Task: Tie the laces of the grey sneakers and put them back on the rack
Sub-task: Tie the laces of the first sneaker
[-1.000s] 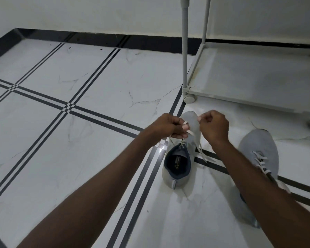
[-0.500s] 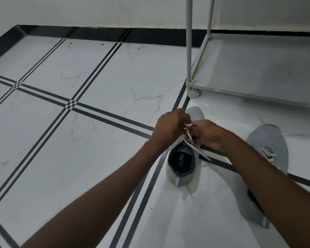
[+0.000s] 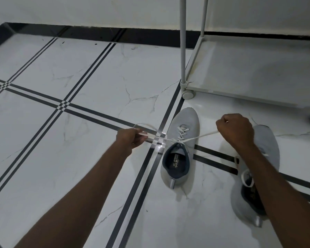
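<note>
Pulling tight: the lace (image 3: 191,139) of the near grey sneaker (image 3: 180,149) is stretching taut to both sides, where half a second ago both hands were bunched together over the tongue. Left hand (image 3: 131,138) is pinching one lace end out over the floor tiles (image 3: 79,167); right hand (image 3: 235,132) is fisting the other. Reading this as the knot cinching; bow possibly still to come. Shoe is sitting on the floor just before the rack (image 3: 258,74). Second sneaker (image 3: 268,145) is lying under the right forearm, laces loose. Rack shelf is standing bare, nothing blocking.
</note>
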`<state>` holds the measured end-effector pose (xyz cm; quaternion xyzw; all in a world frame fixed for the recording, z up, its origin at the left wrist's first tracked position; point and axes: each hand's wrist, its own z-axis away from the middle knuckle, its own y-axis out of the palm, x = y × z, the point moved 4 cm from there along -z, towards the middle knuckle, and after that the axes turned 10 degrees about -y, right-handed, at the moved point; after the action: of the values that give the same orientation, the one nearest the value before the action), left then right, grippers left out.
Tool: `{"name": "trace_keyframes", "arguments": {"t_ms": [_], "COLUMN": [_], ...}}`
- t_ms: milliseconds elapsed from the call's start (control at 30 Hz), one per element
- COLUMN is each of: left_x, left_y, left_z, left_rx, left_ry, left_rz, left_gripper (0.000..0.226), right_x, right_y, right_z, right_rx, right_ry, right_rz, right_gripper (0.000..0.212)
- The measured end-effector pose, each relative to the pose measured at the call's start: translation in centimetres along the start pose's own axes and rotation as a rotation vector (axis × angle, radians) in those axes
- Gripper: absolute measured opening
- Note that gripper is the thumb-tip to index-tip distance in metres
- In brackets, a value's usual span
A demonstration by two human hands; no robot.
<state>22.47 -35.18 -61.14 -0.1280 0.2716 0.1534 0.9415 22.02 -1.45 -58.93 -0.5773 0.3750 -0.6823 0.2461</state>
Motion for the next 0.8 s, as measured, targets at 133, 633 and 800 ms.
{"name": "trace_keyframes", "arguments": {"t_ms": [133, 633, 800], "left_x": [-0.7, 0.1, -0.1], "left_y": [0.7, 7.8, 6.5], "left_z": [-0.4, 3.4, 2.7], "left_rx": [-0.076, 0.286, 0.362], "left_ry": [0.298, 0.674, 0.597], "left_rz": [-0.422, -1.248, -1.164], "left_gripper": [0.027, 0.025, 0.023], "right_x": [0.7, 3.5, 1.2], "right_y": [1.2, 6.7, 6.4], "right_z": [0.4, 3.6, 4.3], "right_rx": [0.212, 0.559, 0.783], "right_ry": [-0.004, -0.106, -0.051], "right_rz": [0.318, -0.153, -0.428], "right_gripper": [0.026, 0.019, 0.040]}}
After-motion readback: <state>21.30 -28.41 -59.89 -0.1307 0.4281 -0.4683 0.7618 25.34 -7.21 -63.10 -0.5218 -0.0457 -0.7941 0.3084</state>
